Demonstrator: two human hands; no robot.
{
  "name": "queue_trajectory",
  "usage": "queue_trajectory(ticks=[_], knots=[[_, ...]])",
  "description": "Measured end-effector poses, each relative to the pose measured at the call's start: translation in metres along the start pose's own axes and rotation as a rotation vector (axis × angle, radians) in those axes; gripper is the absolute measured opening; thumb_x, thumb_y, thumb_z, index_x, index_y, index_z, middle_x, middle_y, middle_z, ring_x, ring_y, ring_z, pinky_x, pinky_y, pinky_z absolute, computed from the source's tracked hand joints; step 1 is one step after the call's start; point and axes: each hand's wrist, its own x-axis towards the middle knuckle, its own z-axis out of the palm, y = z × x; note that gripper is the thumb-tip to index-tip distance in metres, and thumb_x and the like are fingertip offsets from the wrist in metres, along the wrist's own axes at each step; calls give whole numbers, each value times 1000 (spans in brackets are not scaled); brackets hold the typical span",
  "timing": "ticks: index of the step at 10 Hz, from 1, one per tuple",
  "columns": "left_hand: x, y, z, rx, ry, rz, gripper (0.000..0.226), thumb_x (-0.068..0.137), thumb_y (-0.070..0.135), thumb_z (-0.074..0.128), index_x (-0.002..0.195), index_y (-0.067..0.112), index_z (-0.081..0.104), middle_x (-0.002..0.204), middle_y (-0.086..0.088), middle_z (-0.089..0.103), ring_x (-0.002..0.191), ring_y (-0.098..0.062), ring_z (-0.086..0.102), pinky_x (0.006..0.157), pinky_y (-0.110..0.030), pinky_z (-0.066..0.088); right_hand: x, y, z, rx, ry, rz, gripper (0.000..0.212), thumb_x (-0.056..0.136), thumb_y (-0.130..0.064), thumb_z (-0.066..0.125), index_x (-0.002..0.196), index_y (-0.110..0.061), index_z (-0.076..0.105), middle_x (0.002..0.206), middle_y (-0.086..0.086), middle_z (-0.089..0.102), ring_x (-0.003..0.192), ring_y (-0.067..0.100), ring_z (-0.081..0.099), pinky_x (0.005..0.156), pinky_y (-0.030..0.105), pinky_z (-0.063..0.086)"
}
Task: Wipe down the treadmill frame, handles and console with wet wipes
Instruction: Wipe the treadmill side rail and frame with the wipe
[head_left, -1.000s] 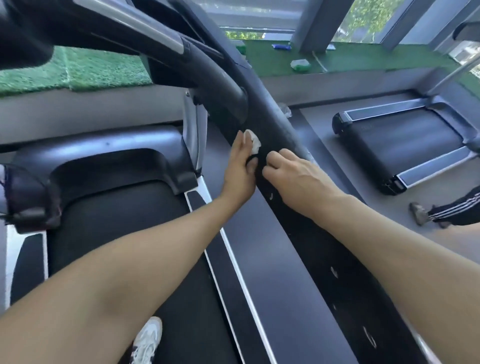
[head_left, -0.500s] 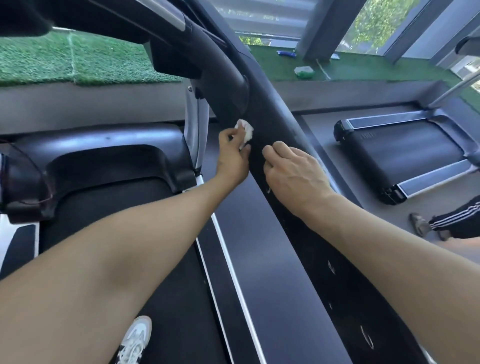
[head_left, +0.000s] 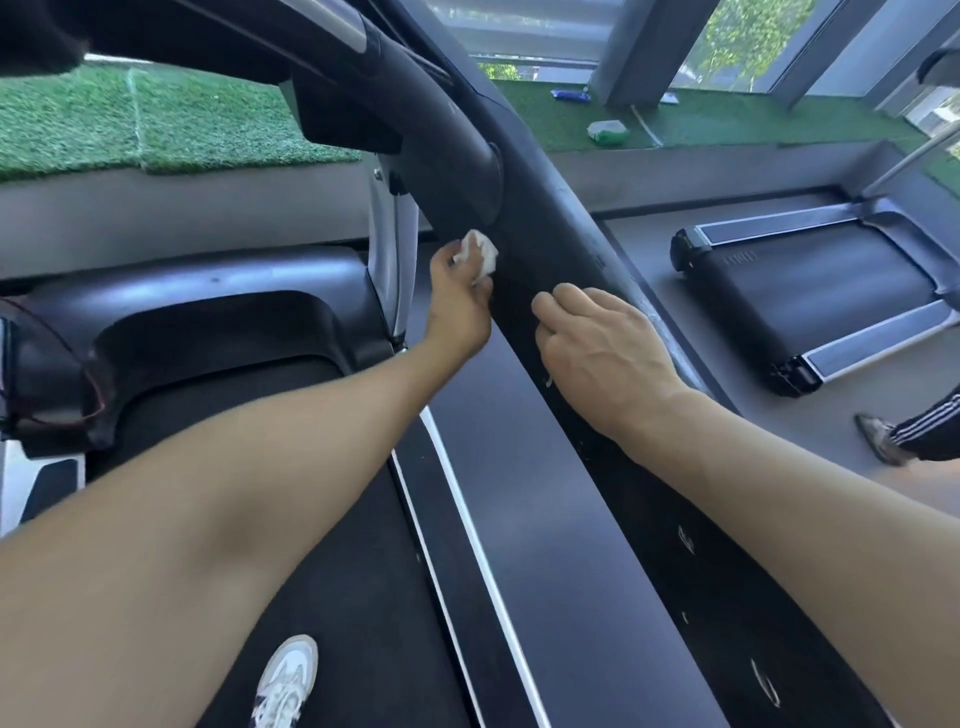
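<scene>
floor (head_left: 701, 244): grey | far right on it: second treadmill (head_left: 810, 291) | right edge: someone's shoe (head_left: 878, 431) | far ledge (head_left: 727, 124): green grass mat, wipes pack (head_left: 608, 131) on it
</scene>
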Motion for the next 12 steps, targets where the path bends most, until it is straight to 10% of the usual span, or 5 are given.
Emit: queue_trajectory(ticks=[2, 5, 6, 11, 12], knots=[[-34, -26, 37, -60, 16, 168, 55, 91, 42, 53, 128, 3, 43, 120, -14, 54, 116, -13, 50, 100, -28, 34, -1, 0, -5, 17, 7, -24, 15, 62, -7, 53, 56, -14, 64, 68, 0, 56, 67, 19, 58, 64, 25, 46], [-2, -15, 7, 138, -39, 60, 33, 101, 14, 38, 99, 46, 30, 87, 31, 30, 74, 16, 34, 73, -8, 40, 5, 0, 0, -12, -16, -29, 17, 60, -3, 50, 52, -14, 60, 65, 0, 53, 64, 19, 55, 62, 25, 47], [-28, -13, 20, -55, -42, 40, 14, 101, 34, 42, 89, 31, 49, 77, 10, 42, 64, 5, 38, 64, -12, 38, 9, -1, -2, 15, -45, -24, 23, 65, -2, 43, 54, -12, 61, 64, 1, 53, 63, 21, 56, 62, 26, 47], [-66, -16, 21, 13, -182, 225, 56, 100, 5, 38, 150, 24, 21, 152, 4, 31, 131, 2, 28, 106, -5, 17, 9, -3, -1, 71, 6, 38, 36, 72, -2, 30, 57, -9, 62, 62, 3, 52, 62, 23, 56, 61, 28, 51], [-47, -17, 12, 141, -145, 316, 36, 99, 30, 40, 134, 34, 45, 129, 15, 49, 114, 2, 43, 104, -15, 24, 8, -2, -1, 78, -27, 29, 25, 68, -4, 41, 56, -9, 62, 66, 3, 54, 65, 23, 57, 64, 27, 51]])
